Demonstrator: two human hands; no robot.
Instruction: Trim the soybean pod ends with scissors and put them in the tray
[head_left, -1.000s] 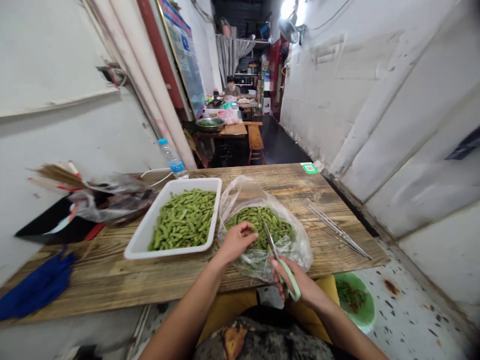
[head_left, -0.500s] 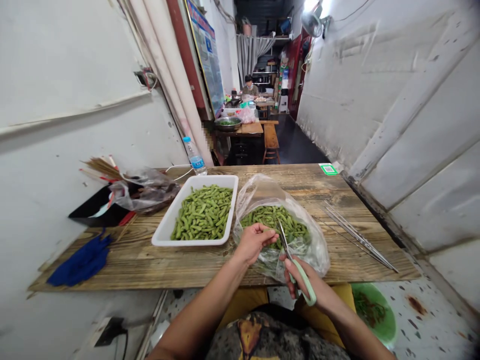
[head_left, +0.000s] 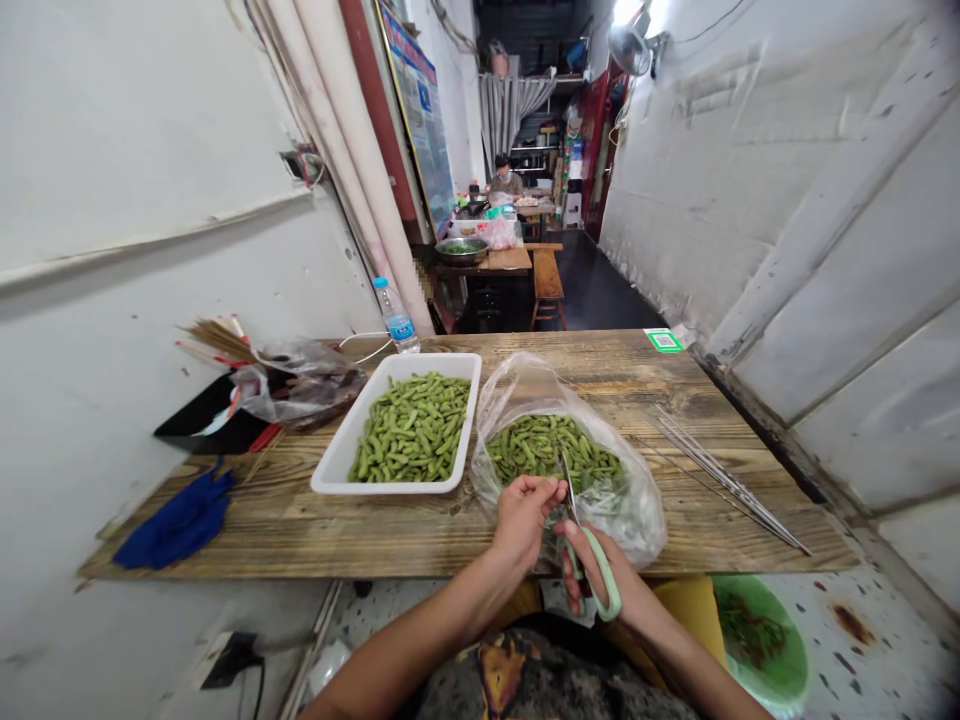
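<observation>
At the far left of the wooden table [head_left: 285,535], a blue cloth [head_left: 176,518] is laid near the front edge. Behind it, a black box [head_left: 199,425] is placed, with thin sticks [head_left: 219,340] and a crumpled plastic bag [head_left: 311,378] at its right side. Farther right, 1 water bottle [head_left: 397,318] with a blue cap is stood upright behind a white tray [head_left: 390,488], which is heaped with green pods [head_left: 411,425].

In the background, 1 metal bowl [head_left: 462,257] is set on another table, and 1 person [head_left: 507,182] is seated beyond it.

By the near side of an opened clear bag [head_left: 643,515], the left hand [head_left: 523,515] is raised, its thumb and fingers drawn together beside the scissors; whether a pod is pinched there cannot be told. More pods [head_left: 525,445] are contained in the bag, just right of the tray. The green-handled scissors [head_left: 610,585] are gripped in the right hand [head_left: 596,560], with the fingers curled round the handles and the blades pointed away over the bag.

At the right, 1 green-bordered card [head_left: 664,341] is seen near the back edge, metal skewers [head_left: 731,490] are laid slantwise, and 1 green basin [head_left: 796,650] is stood on the floor.
</observation>
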